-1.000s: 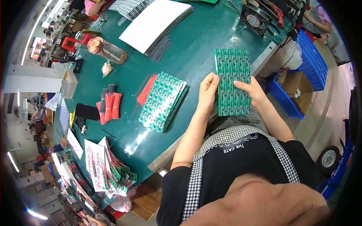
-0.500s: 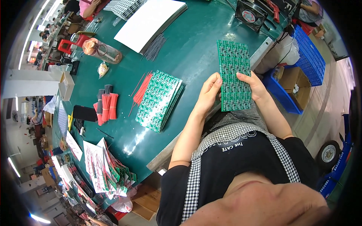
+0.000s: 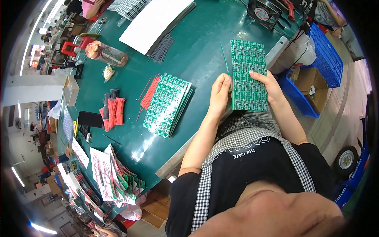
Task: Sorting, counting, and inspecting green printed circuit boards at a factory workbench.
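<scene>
My right hand grips the right edge of a green circuit board panel, its thumb on the face. The panel is held up over my lap, just off the table's front edge. Closed at the panel's left side, my left hand pinches a thin green edge strip. The strip's upper end stands apart from the panel and leans left; whether its lower end is still joined is hidden behind my fingers. To the left, a stack of similar circuit board panels lies on the green table.
Left of the stack lie loose red wires, bundled red wires and a black phone. A bottle, white sheets and grey wires are farther back. A fan stands far right; a blue crate sits beside the table.
A thin strip has come away from the panel's left edge, in my left hand. The panel has shifted slightly right and up with my right hand.
</scene>
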The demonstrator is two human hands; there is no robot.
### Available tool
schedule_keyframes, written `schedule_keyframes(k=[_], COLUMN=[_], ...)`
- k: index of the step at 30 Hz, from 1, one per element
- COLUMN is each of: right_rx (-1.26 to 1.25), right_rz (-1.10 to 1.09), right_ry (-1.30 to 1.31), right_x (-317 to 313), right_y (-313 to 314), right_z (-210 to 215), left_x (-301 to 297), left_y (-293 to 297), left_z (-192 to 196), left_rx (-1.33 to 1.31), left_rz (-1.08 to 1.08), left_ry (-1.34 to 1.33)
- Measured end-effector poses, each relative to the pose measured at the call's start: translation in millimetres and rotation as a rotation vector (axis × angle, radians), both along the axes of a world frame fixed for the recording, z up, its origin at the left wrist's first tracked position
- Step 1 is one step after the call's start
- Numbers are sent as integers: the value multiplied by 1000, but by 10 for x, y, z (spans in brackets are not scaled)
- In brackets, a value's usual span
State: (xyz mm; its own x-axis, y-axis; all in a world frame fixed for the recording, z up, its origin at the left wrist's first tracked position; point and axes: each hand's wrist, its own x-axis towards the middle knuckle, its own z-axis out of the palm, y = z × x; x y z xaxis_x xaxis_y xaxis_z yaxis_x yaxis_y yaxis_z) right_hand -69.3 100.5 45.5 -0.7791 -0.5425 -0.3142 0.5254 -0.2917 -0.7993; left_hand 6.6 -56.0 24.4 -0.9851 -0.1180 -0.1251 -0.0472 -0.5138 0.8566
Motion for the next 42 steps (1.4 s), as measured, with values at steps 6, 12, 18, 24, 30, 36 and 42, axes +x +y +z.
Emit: schedule_keyframes(k=[6, 12, 18, 24, 30, 36, 42], right_rx=[30, 74, 97, -6, -33, 36, 3], right_rz=[-138, -192, -141, -40, -451, -559, -427], right_ry=[115, 196, 198, 11, -73, -76, -22], right_x=[-52, -100, -78, 170, 445, 498, 374], right_y=[73, 153, 133, 305, 707, 695, 601], right_z=[2, 80, 56, -23, -410, -627, -679], left_x=[-12, -9, 21, 30, -34, -8, 1], left_y=[-14, 40, 51, 51, -27, 124, 263], left_z=[-132, -49, -67, -80, -38, -65, -96], left_rx=[-248, -78, -234, -281, -1039, -1660, -1585], left_rz=[57, -37, -86, -168, 83, 187, -101], left_ry=[21, 4, -13, -34, -84, 22, 215])
